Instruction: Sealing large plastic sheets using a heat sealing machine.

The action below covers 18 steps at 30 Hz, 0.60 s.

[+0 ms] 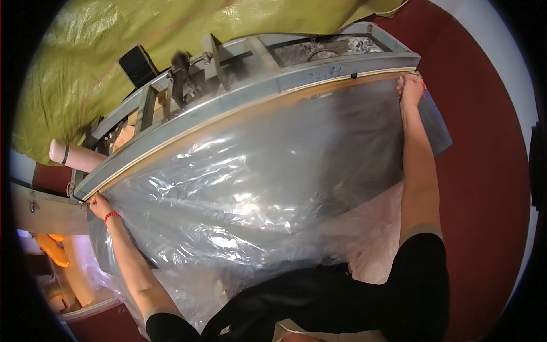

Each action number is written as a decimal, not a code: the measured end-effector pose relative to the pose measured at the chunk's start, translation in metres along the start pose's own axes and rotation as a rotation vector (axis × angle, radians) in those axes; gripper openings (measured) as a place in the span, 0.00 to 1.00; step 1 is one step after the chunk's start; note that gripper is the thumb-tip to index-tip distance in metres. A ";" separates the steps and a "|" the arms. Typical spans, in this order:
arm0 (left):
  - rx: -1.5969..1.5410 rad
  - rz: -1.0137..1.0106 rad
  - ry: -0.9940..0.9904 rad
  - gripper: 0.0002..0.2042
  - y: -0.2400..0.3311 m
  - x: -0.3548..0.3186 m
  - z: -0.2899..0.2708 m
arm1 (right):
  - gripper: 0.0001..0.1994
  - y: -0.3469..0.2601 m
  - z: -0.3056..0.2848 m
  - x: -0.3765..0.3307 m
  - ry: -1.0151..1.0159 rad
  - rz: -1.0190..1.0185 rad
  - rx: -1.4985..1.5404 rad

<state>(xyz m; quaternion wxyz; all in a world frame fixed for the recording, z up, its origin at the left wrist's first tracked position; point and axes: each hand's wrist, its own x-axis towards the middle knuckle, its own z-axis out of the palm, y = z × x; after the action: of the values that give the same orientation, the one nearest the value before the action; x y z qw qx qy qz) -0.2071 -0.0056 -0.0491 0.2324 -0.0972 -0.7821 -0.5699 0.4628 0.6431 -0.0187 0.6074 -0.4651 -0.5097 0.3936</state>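
Observation:
A large clear plastic sheet [228, 188], shiny and wrinkled, spreads between my arms over a dark grey surface and hangs down towards my body. Its far edge runs along a long grey metal frame [239, 94] edged with a pale strip. My left hand [99, 206], with a red bracelet at the wrist, is closed on the sheet near the frame's left end. At the frame's right end, my right hand [411, 90] is closed in a fist on the sheet's other corner. The fingertips of both hands are partly hidden.
Behind the frame lies a yellow-green woven tarp [171, 28]. A black phone-like slab [137, 66], a pink cylinder [77, 155] and a dark metal fitting [183, 80] are by the frame. Orange items [52, 249] sit at lower left. Dark red floor [484, 171] extends right.

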 end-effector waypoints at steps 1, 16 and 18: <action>-0.056 -0.085 0.045 0.12 0.005 0.002 -0.005 | 0.06 -0.013 0.002 -0.004 -0.010 0.016 -0.008; -0.207 -0.143 -0.448 0.06 0.089 -0.029 -0.058 | 0.13 -0.071 -0.037 -0.033 -0.163 -0.157 -0.337; -0.157 -0.056 -0.524 0.04 0.119 -0.049 -0.091 | 0.10 -0.087 -0.049 -0.054 -0.029 -0.177 -0.387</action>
<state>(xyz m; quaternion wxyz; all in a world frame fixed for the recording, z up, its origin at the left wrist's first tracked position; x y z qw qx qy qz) -0.0917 -0.0456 0.0506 -0.0019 -0.2376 -0.7714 -0.5904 0.5022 0.5617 0.0491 0.5317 -0.5209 -0.6232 0.2402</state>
